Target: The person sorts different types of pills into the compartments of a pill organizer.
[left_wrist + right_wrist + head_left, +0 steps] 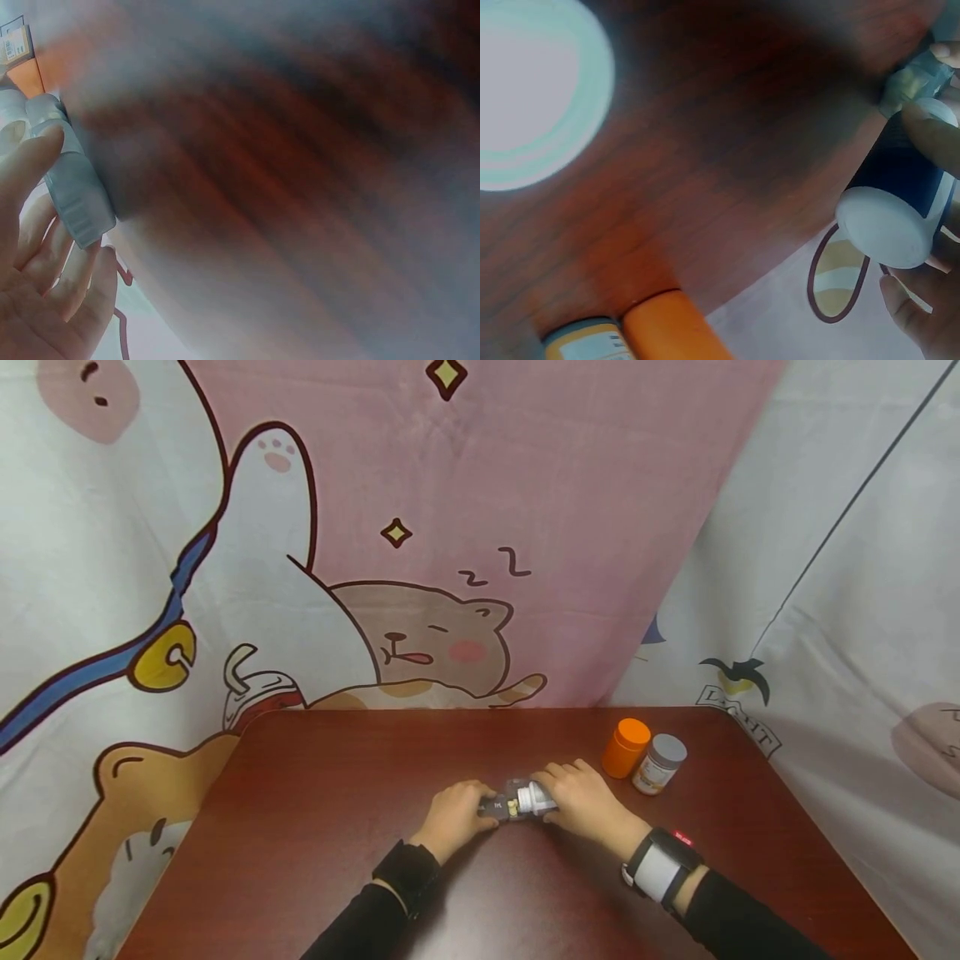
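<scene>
In the head view my left hand [457, 814] pinches one end of a small dark, see-through pill box [495, 807] between thumb and fingers, above the table. Yellowish pills [513, 807] show in its right part. My right hand [588, 797] grips a white pill bottle [534, 797] lying on its side, its mouth against the box at the pills. The right wrist view shows the bottle's dark blue label [896, 157] and white base [885, 229]. Seen from the left wrist, the box [81, 199] is grey and segmented, with my thumb across it.
An orange bottle [626, 749] and a white bottle with a grey cap [660, 764] stand on the brown table [337, 777], right of my right hand. A cartoon-printed cloth [562, 527] hangs behind. A blurred white disc [532, 90] fills one corner of the right wrist view; its kind cannot be told.
</scene>
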Tool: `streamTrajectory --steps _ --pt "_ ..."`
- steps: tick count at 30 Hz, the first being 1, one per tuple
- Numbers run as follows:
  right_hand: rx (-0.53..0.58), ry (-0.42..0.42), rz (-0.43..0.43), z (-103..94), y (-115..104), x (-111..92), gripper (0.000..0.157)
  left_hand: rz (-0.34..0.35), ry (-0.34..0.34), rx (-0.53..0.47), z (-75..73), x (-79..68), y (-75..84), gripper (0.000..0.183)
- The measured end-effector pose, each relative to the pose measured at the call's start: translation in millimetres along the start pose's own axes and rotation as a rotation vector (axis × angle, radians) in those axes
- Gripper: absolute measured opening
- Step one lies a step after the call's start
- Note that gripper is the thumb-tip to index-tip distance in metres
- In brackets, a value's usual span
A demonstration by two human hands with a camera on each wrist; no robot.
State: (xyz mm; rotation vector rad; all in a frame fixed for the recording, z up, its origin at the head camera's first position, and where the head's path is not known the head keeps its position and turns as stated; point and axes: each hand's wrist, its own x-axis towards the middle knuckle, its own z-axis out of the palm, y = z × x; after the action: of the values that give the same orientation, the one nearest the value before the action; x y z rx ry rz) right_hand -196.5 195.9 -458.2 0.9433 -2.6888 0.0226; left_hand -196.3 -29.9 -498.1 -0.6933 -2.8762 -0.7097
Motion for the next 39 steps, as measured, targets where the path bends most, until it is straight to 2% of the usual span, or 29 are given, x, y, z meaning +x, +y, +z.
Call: streamTrajectory --steps 8,15,23,27,32,36,39 --pt "0.156 -0.008 0.203 0.6 3.9 -14.9 0.053 -0.006 0.002 0.011 0.6 0.3 -0.1 0.04" --pt "0.282 0.023 0.343 -9.1 -9.0 -34.8 0.058 -0.002 0.013 0.012 0.9 -0.3 -0.4 0.04" --pt "0.375 0.099 0.399 -12.3 -36.2 -54.8 0.058 0.008 0.02 0.021 -0.8 -0.7 0.5 0.038" --pt "0.442 0.088 0.423 -9.3 -50.6 -63.7 0.058 0.008 0.02 0.03 -0.4 -0.3 0.5 0.039" --pt "0.65 0.038 0.458 -6.4 -65.4 -71.3 0.057 0.005 0.016 0.032 0.4 -0.1 -0.1 0.039" --pt "0.853 -0.032 0.423 -5.1 -72.8 -74.2 0.057 0.002 0.013 0.029 -0.2 -0.1 0.5 0.039" --pt "0.932 -0.071 0.366 -3.6 -77.4 -75.3 0.056 0.0 0.01 0.029 -0.1 0.0 0.7 0.039"
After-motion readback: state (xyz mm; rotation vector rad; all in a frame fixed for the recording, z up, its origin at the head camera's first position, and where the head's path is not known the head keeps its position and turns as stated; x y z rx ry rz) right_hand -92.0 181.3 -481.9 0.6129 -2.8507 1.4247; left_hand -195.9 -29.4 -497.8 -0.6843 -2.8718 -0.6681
